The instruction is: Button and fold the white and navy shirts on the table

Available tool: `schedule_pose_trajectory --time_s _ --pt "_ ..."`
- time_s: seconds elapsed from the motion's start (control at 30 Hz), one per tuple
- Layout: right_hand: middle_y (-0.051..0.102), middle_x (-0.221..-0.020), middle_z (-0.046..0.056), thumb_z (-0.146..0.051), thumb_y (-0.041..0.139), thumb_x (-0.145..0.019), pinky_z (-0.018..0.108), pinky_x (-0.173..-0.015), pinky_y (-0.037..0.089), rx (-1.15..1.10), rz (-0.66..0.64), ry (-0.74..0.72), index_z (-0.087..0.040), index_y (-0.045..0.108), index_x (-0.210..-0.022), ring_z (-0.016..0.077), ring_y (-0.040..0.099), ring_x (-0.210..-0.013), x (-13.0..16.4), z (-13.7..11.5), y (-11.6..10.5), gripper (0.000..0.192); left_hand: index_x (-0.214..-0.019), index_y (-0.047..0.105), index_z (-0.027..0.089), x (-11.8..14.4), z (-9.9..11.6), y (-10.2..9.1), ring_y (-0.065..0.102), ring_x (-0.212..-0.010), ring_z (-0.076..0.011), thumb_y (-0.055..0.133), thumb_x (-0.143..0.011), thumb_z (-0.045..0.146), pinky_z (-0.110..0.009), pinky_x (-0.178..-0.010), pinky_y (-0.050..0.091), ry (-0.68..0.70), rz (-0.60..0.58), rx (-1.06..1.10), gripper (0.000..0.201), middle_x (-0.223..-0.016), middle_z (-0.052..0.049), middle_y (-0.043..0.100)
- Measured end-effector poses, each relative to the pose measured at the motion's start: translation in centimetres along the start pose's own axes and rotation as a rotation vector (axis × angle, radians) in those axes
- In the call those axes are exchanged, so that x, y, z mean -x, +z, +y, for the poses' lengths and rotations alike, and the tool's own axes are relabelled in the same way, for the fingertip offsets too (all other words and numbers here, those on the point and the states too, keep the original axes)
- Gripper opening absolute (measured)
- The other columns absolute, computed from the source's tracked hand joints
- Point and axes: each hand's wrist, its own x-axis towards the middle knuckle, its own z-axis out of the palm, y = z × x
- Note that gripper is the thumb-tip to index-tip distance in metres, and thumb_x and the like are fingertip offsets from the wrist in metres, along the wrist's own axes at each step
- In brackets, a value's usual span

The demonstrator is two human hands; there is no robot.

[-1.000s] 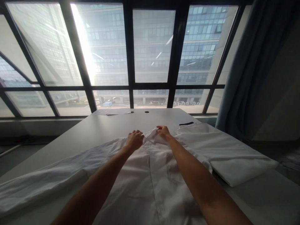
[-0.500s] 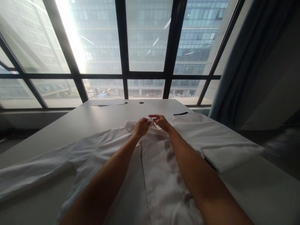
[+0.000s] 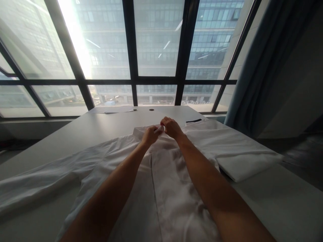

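Observation:
A white long-sleeved shirt [image 3: 165,188] lies spread on the table with its front facing up and its collar at the far end. My left hand [image 3: 150,135] is closed on the left side of the shirt's collar, pinching the fabric. Right beside it, my right hand [image 3: 171,127] has its fingers curled around the collar's edge, slightly raised. A small fold of white cloth shows between the two hands. Any button there is too small to make out. One sleeve [image 3: 50,178] stretches left, and the other reaches right, partly behind my right forearm.
The white table [image 3: 108,124] runs up to a wide window with black frames [image 3: 156,80]. Papers [image 3: 113,109] lie at its far left, near two round holes. A flat white item with a dark edge [image 3: 247,168] rests at the right. A blue-grey curtain [image 3: 254,77] hangs beyond.
My right hand has risen a little and its fingers, stretched before, are now curled in. The left hand keeps its pinch, and the collar fold between the hands has tilted.

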Motion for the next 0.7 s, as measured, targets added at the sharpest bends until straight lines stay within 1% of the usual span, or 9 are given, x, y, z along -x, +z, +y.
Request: schedule_pose_trajectory --time_s 0.13,0.23,0.3,0.33,0.4,0.5,0.6,0.63,0.7 --pt "0.066 -0.096 0.008 -0.008 0.047 -0.086 0.026 -0.078 0.046 -0.286 0.026 0.137 -0.013 0.062 -0.107 0.0180 0.059 -0.084 -0.1 0.8 0.5 0.026 -0.084 0.069 0.015 -0.1 -0.2 0.1 0.058 -0.072 -0.0172 0.064 -0.082 0.037 -0.027 -0.068 0.043 -0.009 -0.031 -0.037 0.022 -0.076 -0.001 0.067" --pt "0.069 -0.091 0.006 -0.021 0.060 -0.086 0.024 -0.067 0.046 -0.579 -0.099 0.245 -0.013 0.061 -0.114 0.0155 0.061 -0.074 -0.3 1.7 0.9 0.029 -0.090 0.068 0.016 -0.1 -0.2 0.3 0.060 -0.074 -0.0174 0.066 -0.083 0.031 -0.028 -0.070 0.044 -0.023 -0.013 -0.060 0.017 -0.080 -0.002 0.069" --pt "0.070 -0.087 0.006 -0.023 0.066 -0.082 0.022 -0.065 0.046 -0.702 -0.174 0.264 -0.011 0.065 -0.106 0.0148 0.061 -0.071 -0.4 2.3 1.4 0.026 -0.097 0.067 0.017 0.0 0.0 0.2 0.062 -0.079 -0.0190 0.065 -0.086 0.033 -0.029 -0.074 0.045 -0.029 0.008 -0.087 0.020 -0.086 -0.004 0.071" --pt "0.071 -0.084 0.005 -0.021 0.066 -0.081 0.022 -0.065 0.046 -0.714 -0.167 0.275 -0.011 0.068 -0.099 0.0148 0.062 -0.071 -0.4 2.5 1.8 0.020 -0.103 0.066 0.018 0.1 0.0 0.1 0.063 -0.085 -0.0202 0.065 -0.086 0.034 -0.031 -0.078 0.046 -0.025 0.015 -0.112 0.023 -0.091 -0.005 0.071" --pt "0.072 -0.083 0.005 -0.019 0.065 -0.081 0.022 -0.067 0.046 -0.643 -0.069 0.332 -0.011 0.070 -0.089 0.0153 0.063 -0.073 -0.3 3.0 2.6 0.012 -0.115 0.063 0.019 0.3 0.1 -0.6 0.062 -0.100 -0.0236 0.066 -0.086 0.033 -0.034 -0.090 0.045 -0.010 0.036 -0.210 0.032 -0.106 -0.007 0.071" --pt "0.073 -0.091 0.006 -0.025 0.066 -0.083 0.024 -0.074 0.047 -0.424 0.071 0.469 -0.015 0.072 -0.094 0.0179 0.066 -0.082 0.2 3.0 3.9 0.016 -0.124 0.061 0.020 0.6 -0.2 -2.1 0.053 -0.120 -0.0278 0.062 -0.088 0.032 -0.040 -0.105 0.035 -0.037 0.055 -0.412 0.037 -0.127 -0.010 0.063" --pt "0.073 -0.100 0.009 -0.034 0.064 -0.087 0.028 -0.082 0.047 -0.212 0.019 0.561 -0.019 0.071 -0.104 0.0225 0.066 -0.093 0.9 2.2 4.9 0.024 -0.130 0.058 0.017 0.7 -1.6 -3.7 0.049 -0.126 -0.0300 0.055 -0.092 0.039 -0.042 -0.109 0.031 -0.103 0.040 -0.518 0.044 -0.137 -0.013 0.057" --pt "0.072 -0.102 0.010 -0.036 0.062 -0.089 0.029 -0.083 0.047 -0.149 -0.011 0.576 -0.019 0.070 -0.107 0.0241 0.066 -0.096 1.0 1.8 5.1 0.026 -0.131 0.057 0.016 0.7 -2.3 -4.1 0.049 -0.126 -0.0306 0.050 -0.094 0.042 -0.043 -0.109 0.032 -0.130 0.001 -0.525 0.046 -0.138 -0.013 0.057" --pt "0.070 -0.109 0.013 -0.038 0.054 -0.093 0.032 -0.085 0.047 -0.054 -0.049 0.572 -0.019 0.067 -0.114 0.0262 0.065 -0.100 1.1 1.0 5.2 0.031 -0.131 0.058 0.016 0.8 -4.0 -4.8 0.052 -0.126 -0.0306 0.037 -0.098 0.046 -0.044 -0.106 0.036 -0.176 -0.149 -0.506 0.049 -0.136 -0.014 0.058"
